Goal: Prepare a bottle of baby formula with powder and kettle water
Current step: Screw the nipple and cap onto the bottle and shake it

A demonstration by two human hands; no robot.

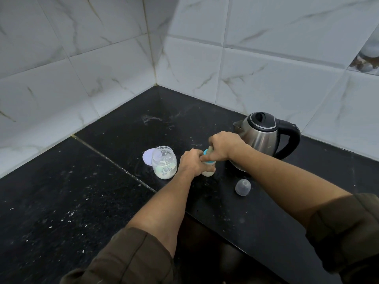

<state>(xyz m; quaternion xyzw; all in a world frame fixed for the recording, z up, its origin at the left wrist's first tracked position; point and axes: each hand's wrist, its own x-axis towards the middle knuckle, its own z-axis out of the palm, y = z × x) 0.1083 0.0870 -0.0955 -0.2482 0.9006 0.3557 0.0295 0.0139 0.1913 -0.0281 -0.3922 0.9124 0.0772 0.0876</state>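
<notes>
A small baby bottle (208,172) with milky liquid in it stands upright on the black counter (102,191). My left hand (191,162) grips its body from the left. My right hand (223,146) comes over from the right and grips the blue ring and teat (208,153) on top of the bottle. Left of the bottle stands an open clear jar (164,162) with white powder at its bottom. Behind my right hand stands the steel kettle (264,138) with black lid and handle, spout pointing left.
The jar's pale round lid (148,156) lies flat behind the jar. A clear bottle cap (243,187) lies on the counter right of the bottle. White tiled walls meet in a corner behind. The counter's front edge runs below my arms.
</notes>
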